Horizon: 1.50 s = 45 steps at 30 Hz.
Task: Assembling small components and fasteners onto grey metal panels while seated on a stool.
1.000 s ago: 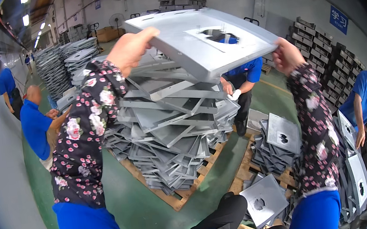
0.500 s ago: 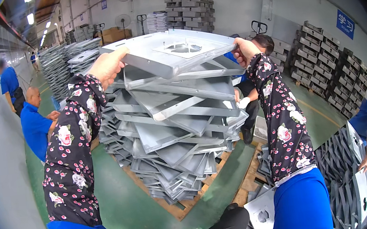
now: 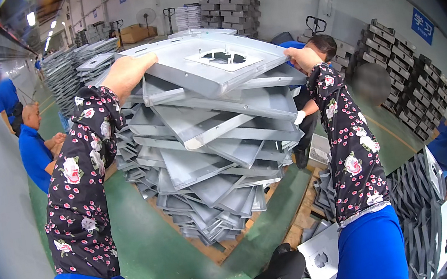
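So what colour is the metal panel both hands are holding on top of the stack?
Plain light grey metal panel, clearest in the head view.

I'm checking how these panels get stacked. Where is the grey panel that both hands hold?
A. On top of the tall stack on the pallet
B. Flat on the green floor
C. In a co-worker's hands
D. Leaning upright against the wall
A: the left hand and right hand grip opposite edges of the panel, which sits atop the stack on the pallet.

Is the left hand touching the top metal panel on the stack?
Touching. The head view shows the left hand gripping the near left edge of the top grey metal panel, fingers curled over its rim with no gap.
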Each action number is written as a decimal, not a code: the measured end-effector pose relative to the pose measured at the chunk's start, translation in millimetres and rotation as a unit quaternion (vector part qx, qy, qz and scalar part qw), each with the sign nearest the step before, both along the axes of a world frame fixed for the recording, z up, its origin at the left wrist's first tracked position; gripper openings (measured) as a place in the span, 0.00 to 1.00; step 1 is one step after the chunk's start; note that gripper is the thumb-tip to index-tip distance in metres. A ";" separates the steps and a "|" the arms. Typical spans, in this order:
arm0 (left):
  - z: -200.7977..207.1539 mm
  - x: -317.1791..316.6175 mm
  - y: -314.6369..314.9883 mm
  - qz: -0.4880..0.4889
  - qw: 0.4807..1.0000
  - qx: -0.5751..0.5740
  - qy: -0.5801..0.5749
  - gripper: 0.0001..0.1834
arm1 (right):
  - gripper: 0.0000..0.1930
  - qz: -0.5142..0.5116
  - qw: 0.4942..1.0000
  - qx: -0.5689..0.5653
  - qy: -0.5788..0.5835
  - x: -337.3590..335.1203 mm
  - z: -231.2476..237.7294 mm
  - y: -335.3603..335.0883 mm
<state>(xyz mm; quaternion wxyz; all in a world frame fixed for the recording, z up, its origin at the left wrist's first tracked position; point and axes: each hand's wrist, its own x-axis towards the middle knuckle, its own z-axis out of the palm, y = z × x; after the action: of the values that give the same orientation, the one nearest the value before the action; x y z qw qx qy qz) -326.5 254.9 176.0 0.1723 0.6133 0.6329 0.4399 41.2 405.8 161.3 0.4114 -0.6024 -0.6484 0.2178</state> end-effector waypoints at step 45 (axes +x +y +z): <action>-3.9 -28.1 62.1 0.010 0.994 0.069 -0.085 0.27 | 0.17 0.112 0.967 -0.214 -0.077 132.5 -185.9 -215.1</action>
<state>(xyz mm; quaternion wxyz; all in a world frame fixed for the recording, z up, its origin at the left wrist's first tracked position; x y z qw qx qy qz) -354.6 317.1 172.2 0.1785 0.5777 0.5901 0.5349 173.7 190.7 -24.6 0.1949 -0.6150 -0.6796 0.3492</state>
